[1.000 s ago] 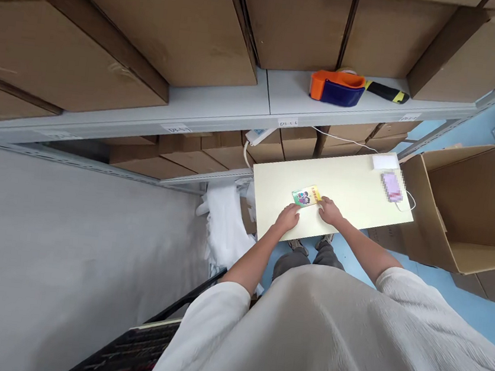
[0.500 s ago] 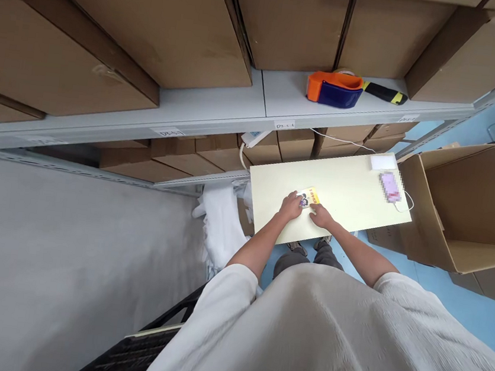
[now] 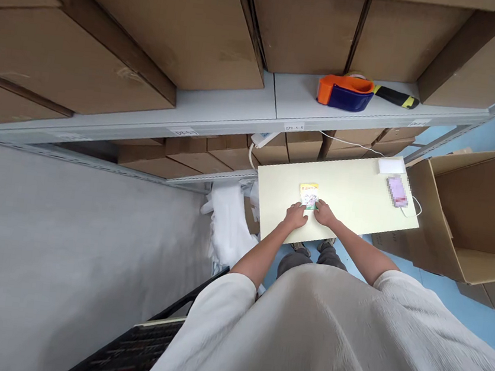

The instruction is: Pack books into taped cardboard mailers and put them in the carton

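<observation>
A small booklet [image 3: 309, 195] with a yellow top, a white picture area and a green lower edge lies on the pale board [image 3: 358, 195]. My left hand [image 3: 296, 216] is closed at its lower left corner, fingertips on the edge. At the lower right corner my right hand [image 3: 324, 214] grips it with bent fingers. Both hands rest low over the board, close together, and cover the booklet's bottom corners. Its print is too small to read.
A blurred purple phone [image 3: 397, 191] and a white block [image 3: 391, 165] sit at the board's right end. Beyond stands an open carton [image 3: 436, 231]. Above, the shelf [image 3: 234, 103] carries cartons, an orange-and-blue tape dispenser [image 3: 346, 93] and a black-and-yellow handle [image 3: 396, 97]. White wrapping [image 3: 230, 225] hangs at left.
The booklet has turned from a slanted position to nearly straight, yellow edge away from me. My hands have shifted from its sides to its near corners. The view has swung slightly left.
</observation>
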`<state>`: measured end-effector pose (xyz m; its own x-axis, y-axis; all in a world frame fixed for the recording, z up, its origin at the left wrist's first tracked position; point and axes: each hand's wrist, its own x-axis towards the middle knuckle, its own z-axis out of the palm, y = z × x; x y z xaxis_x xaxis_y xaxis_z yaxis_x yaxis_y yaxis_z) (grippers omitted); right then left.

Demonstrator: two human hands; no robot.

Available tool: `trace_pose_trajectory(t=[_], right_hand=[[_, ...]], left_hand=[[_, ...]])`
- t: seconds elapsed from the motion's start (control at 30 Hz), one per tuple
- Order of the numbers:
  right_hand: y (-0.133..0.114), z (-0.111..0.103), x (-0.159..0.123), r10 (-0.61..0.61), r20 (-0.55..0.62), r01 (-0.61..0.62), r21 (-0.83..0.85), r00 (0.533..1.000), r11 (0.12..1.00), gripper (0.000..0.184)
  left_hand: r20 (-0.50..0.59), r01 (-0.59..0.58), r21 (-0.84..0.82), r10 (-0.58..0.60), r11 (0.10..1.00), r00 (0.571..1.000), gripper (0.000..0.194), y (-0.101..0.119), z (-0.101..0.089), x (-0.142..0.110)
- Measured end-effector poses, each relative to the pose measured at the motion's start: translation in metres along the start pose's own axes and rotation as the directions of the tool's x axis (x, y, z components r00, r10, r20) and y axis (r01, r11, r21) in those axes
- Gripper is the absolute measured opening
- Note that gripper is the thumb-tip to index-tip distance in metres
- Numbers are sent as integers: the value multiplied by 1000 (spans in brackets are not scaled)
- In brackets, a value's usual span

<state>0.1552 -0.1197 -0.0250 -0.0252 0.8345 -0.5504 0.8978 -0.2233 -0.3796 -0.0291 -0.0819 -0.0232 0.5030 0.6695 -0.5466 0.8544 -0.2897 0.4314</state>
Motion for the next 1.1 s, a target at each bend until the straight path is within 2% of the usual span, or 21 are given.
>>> trace_pose_trajectory(t=[0.17,0.3,0.5,0.63,0.8,0.9,1.03,1.1], right_hand=[[-3,6,-1,21,20,-20,-56,1000,998,58],[0,8,2,21,-11,-21,-23,1000,1000,60],[3,6,12,70,-102,-52,173,992,984,54],[4,7,14,147,-114,-107,301,983,948,54],[4,10,18,228,-106,-157,453,968,877,51],[3,10,23,263,-130,-164,507,956,846,41],[3,9,27,287,-103,-179,574,952,799,13],[2,9,28,303,-84,-190,615,949,765,7]], left_hand=[[-27,-17,8,17,1000,999,49,2,11,-17],[-40,-35,-13,34,999,999,52,-3,11,-21],[-114,-60,-62,53,996,992,58,-8,2,-7],[-82,-76,-81,69,994,994,55,-7,2,2],[-44,-55,-122,50,991,998,63,-9,6,2],[-22,-51,-130,48,990,999,68,-9,5,2],[29,-45,-95,48,994,998,66,-7,-1,1],[37,-41,-84,45,996,998,65,-7,-2,1]])
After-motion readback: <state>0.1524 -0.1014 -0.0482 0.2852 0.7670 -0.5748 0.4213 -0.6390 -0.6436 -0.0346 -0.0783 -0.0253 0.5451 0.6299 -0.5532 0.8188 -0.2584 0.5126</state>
